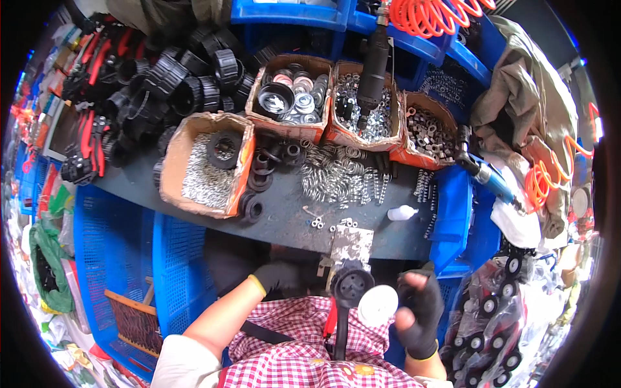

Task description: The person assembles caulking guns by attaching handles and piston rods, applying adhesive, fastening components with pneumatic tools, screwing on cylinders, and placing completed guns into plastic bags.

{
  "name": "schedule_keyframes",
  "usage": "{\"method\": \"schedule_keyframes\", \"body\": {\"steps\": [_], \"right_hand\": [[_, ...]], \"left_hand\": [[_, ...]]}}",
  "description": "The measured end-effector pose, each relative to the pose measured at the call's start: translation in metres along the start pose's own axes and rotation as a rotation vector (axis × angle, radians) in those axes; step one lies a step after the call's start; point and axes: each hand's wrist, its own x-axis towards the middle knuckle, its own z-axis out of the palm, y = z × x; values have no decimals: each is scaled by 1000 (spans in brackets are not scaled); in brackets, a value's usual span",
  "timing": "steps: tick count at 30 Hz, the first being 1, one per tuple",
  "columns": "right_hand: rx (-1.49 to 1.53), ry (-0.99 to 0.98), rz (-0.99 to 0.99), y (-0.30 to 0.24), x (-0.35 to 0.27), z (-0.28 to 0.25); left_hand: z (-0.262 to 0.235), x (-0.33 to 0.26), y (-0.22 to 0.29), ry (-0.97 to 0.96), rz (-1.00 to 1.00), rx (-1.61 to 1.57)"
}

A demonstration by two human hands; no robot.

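Note:
My right hand (420,315), in a black fingerless glove, is open beside a white disc (378,306), its thumb and fingers apart. The disc lies against a black round head with holes (352,284). From that head a dark handle (341,333) runs down over my lap, with a red strip (330,318) alongside. The head sits at the lower end of a worn metal plate (352,246) at the bench's front edge. My left hand (279,277), in a dark glove with a yellow cuff, is at the bench edge; its fingers are lost against the dark background.
Cardboard boxes hold small pins (206,184), washers (304,103), bolts and nuts (430,132). Loose springs (336,174) and a small white bottle (402,213) lie on the bench (284,223). A dark power driver (373,71) hangs above; blue bins (451,220) stand right.

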Motion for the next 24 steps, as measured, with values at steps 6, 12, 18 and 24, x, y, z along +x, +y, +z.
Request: {"method": "schedule_keyframes", "body": {"steps": [6, 12, 18, 24], "right_hand": [[449, -71, 324, 38, -19, 19], [-482, -240, -322, 98, -53, 37], [-155, -451, -703, 61, -42, 16], [276, -585, -312, -12, -70, 12]], "left_hand": [[154, 5, 70, 776, -513, -1131], [-31, -95, 198, 255, -439, -940], [-152, -200, 224, 399, 448, -695], [-123, -129, 191, 1726, 78, -301]]}}
